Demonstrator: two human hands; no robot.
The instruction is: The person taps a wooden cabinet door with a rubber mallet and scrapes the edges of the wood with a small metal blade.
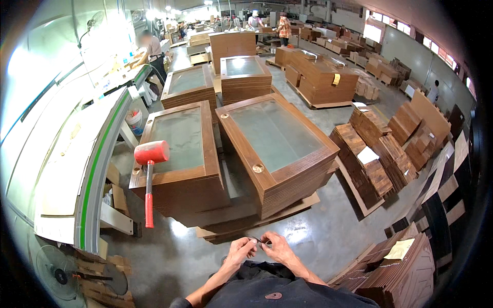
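My left hand (pixel 240 251) and my right hand (pixel 277 248) meet close to my body at the bottom centre. Together they pinch a small dark part (pixel 259 239) between their fingertips; I cannot tell what it is. In front of them stands a stack of wooden framed glass doors (pixel 277 149) with round holes in the top frame. A second such stack (pixel 179 154) stands to its left. A red-headed mallet (pixel 150 174) lies on that left stack, its handle hanging over the near edge.
A long white conveyor table with a green edge (pixel 92 169) runs along the left. A fan (pixel 61 274) sits at lower left. More door stacks (pixel 241 77) and wooden part piles (pixel 375 164) fill the floor. Other people work far back.
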